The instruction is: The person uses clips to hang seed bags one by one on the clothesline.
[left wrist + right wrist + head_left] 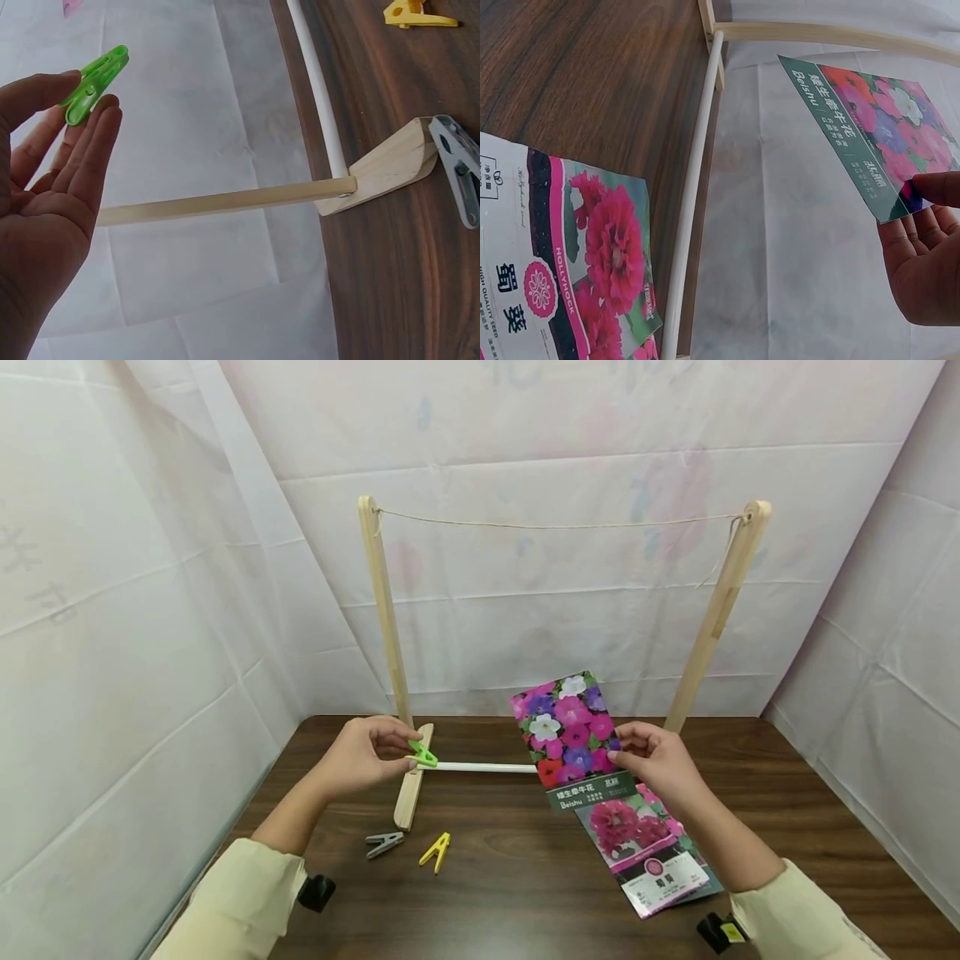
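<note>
Green clip (96, 84): left hand (363, 758) is pinching it; right hand (662, 767) is pinching a flower packet (566, 731). Hanging is maybe starting, needing both up at the string (540, 527).

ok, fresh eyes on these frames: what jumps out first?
Probably the flat rectangular packet printed with pink, purple and white flowers, held by the right hand, right of centre in the head view. Then the small lime-green plastic clothespin in the left hand, left of centre. Behind both hands, a thin beige string spans two pale wooden posts.
</note>
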Tool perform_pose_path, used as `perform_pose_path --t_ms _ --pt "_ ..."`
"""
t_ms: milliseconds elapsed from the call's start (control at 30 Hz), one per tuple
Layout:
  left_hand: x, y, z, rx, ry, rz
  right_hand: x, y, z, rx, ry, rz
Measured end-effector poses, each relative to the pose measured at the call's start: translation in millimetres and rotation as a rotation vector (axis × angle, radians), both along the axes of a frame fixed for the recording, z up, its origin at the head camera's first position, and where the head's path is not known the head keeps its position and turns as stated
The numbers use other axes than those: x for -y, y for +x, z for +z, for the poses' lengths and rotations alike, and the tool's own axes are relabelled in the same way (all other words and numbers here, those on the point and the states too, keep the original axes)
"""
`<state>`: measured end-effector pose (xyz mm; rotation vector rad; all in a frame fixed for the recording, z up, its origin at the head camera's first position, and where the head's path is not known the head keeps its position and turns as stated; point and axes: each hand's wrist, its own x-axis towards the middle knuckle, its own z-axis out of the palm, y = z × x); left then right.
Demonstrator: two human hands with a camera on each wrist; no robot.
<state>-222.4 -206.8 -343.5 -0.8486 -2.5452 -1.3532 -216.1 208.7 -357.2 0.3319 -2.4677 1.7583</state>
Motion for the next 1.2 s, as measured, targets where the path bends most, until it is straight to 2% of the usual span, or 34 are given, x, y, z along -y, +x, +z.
perform_pose_path --t_ms 67,333,567,767,900,1200 --pt "-2 0.6 1.6 0.017 0.022 -0.003 0 0.0 0.1 0.001 0.010 -0.005" --pt "-10 0.9 6.5 -0.001 0.020 0.002 -2 -0.7 -0.4 -0.011 0.051 -0.012" --pt "-15 -0.5 10.1 0.028 0.086 -0.014 -3 -1.8 -0.1 -0.025 0.036 -0.002" --pt "-16 -1.4 13.6 0.055 0.162 0.008 -1 -3.4 1.1 -0.029 0.005 0.013" --pt "-18 -4.7 18.6 0.088 0.226 0.019 2 -6.8 3.2 -0.035 0.025 0.020" --pt "-18 -11.4 29.3 0.127 0.256 0.091 11 -10.8 14.6 -0.030 0.021 0.027"
